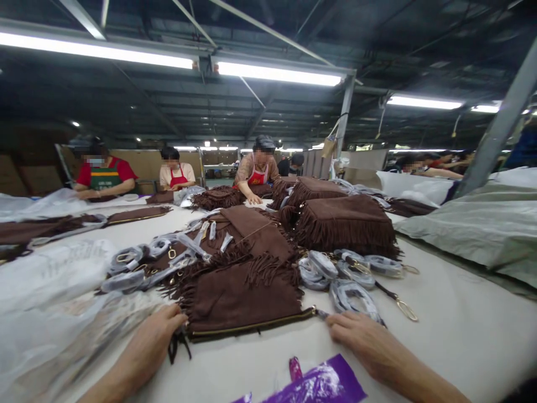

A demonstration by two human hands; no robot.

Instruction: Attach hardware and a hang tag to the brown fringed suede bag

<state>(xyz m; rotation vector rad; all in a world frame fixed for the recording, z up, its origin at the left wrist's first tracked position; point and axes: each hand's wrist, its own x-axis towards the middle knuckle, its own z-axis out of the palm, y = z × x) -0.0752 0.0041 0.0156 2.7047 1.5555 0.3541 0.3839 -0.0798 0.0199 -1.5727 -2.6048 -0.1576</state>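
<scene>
A brown suede fringed bag (243, 296) with a gold zipper lies flat on the white table (457, 336) in front of me. My left hand (161, 330) rests at its left end, fingers curled on the dark tassel there. At the bag's right end my right hand (356, 330) pinches the zipper pull. Plastic-wrapped straps with gold rings (356, 280) lie just beyond my right hand.
More brown fringed bags (344, 221) are piled mid-table, with wrapped straps (138, 263) to the left. Clear plastic bags (50, 313) lie at the left. A purple wrapper (319, 383) sits near the front edge. Three people in aprons work at the far side.
</scene>
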